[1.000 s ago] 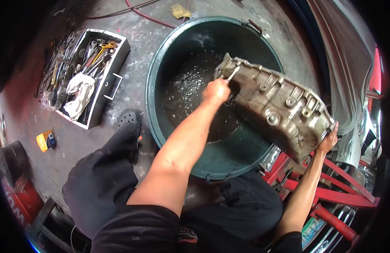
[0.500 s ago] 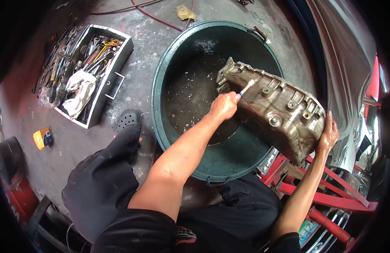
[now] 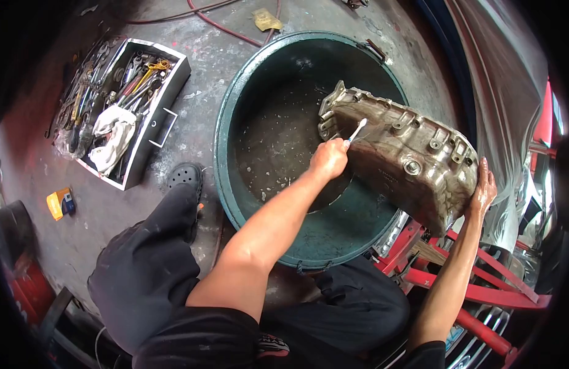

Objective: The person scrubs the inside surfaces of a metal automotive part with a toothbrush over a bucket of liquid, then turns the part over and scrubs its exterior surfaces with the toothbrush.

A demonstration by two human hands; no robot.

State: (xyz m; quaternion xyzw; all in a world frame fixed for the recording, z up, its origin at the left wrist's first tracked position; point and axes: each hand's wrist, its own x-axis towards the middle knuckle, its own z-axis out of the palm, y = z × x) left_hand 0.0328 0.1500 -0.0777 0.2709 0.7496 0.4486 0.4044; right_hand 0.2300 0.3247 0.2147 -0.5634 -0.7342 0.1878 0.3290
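Observation:
My left hand (image 3: 329, 160) is closed around a toothbrush (image 3: 358, 131), its white head close against the side of a metal oil pan (image 3: 389, 144); whether the bristles touch I cannot tell. The oil pan looks wet and brownish, with bolt bosses along its flange and a round plug on its side. It is tilted over a large dark green tub (image 3: 226, 132). At the pan's right end my right hand (image 3: 483, 192) supports it, fingers along the edge and the palm side partly hidden. Murky liquid with pale flecks lies in the tub.
On the left, a toolbox drawer (image 3: 158, 120) holds several wrenches and a white rag (image 3: 114, 132). A yellow-and-blue box (image 3: 61, 203) lies nearer. A red hose (image 3: 223, 27) crosses the floor. Red metal framework (image 3: 475, 289) stands at right, beside a plastic sheet (image 3: 496, 92).
The toothbrush has slid slightly left along the oil pan with my left hand. The pan has shifted a little right, turning its side more into view. The camera view moved slightly.

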